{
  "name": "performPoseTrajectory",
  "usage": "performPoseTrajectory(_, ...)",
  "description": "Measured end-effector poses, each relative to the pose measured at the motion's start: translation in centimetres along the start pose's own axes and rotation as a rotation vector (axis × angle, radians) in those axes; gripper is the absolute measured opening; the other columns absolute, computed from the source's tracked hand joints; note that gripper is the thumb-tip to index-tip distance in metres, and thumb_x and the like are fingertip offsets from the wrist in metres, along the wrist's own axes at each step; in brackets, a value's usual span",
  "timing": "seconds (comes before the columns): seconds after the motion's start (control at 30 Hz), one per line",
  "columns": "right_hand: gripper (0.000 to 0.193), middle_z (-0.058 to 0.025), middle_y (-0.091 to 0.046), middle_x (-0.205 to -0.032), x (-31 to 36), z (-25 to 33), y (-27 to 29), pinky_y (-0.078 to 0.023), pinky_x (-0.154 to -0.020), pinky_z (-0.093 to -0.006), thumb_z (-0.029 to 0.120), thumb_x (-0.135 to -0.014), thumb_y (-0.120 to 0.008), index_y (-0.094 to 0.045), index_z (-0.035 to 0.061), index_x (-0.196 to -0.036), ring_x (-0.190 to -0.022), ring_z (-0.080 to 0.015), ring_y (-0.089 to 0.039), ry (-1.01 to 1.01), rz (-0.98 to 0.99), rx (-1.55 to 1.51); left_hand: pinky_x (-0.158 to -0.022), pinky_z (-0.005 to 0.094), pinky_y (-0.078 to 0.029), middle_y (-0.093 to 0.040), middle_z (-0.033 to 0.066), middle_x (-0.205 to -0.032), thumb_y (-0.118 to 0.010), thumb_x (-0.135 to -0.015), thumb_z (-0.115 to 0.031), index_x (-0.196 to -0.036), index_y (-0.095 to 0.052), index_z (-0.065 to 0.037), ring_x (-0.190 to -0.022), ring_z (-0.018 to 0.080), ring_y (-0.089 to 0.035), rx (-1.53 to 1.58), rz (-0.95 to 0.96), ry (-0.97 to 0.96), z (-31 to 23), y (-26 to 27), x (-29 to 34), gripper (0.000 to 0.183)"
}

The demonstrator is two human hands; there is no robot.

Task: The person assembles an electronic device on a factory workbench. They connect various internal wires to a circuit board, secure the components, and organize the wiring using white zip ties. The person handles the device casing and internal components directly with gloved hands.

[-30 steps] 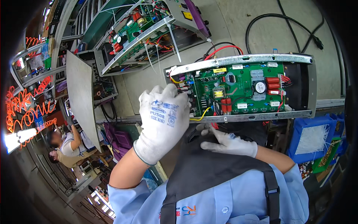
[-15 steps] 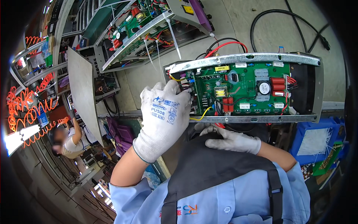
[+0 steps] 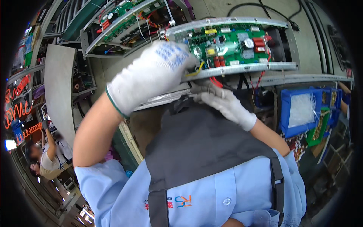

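A green circuit board point(image 3: 230, 43) with red, yellow and black parts sits in a long grey metal chassis point(image 3: 245, 68) on the bench. My left hand point(image 3: 151, 75), in a white glove, is clasped over the chassis's left end, its fingers covering the board's corner where a yellow wire point(image 3: 198, 70) comes out. Just under the chassis's front rail, my gloved right hand point(image 3: 223, 104) has its fingertips close to red and black wires point(image 3: 217, 81) hanging below. Whether those fingers pinch anything is hidden.
A second chassis with a board point(image 3: 124, 19) lies at the upper left, beside a grey panel point(image 3: 58, 87). A blue bin point(image 3: 298, 109) with a clear bag stands at right. A black cable point(image 3: 264, 9) runs across the bench top. Another person point(image 3: 49, 155) works at lower left.
The chassis and both hands now fill more of the view and sit higher. My left hand has slid further onto the board's left end; my right hand stays under the front rail.
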State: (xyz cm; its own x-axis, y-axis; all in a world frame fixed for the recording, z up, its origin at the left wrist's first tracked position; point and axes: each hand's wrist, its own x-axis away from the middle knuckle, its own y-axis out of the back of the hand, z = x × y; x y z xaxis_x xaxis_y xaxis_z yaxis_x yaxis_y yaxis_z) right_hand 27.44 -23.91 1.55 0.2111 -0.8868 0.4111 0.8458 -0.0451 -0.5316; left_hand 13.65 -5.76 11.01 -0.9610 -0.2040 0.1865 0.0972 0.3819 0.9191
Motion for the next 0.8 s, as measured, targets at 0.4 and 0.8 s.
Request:
performPoseTrajectory(0.4,0.035,0.0004,-0.064,-0.085,-2.2,-4.9,-3.7,-0.046,-0.065,-0.0196,0.011,-0.094,-0.06,-0.058,-0.003,-0.126,-0.073,-0.0018,-0.052,0.482,-0.509,0.102,-0.056,0.0338,-0.05,-0.063,0.0144,-0.08,-0.056,-0.081,-0.003,-0.093,-0.064,-0.001,-0.065,0.0215,-0.063,-0.025,0.324,0.03,-1.0,1.7,-2.1,0.015)
performPoseTrajectory(0.8,0.02,0.0013,-0.06,-0.076,-6.8,-4.9,-5.5,-0.045,-0.061,-0.0239,0.014,-0.087,-0.067,-0.067,0.0033,-0.104,-0.07,-0.003,-0.051,0.604,-0.523,0.185,-0.065,0.0421,-0.048,-0.061,0.0196,-0.075,-0.056,-0.075,0.001,-0.083,-0.055,0.0,-0.074,0.037,-0.062,0.14,0.059,-0.049,0.3,0.4,-0.1,0.009)
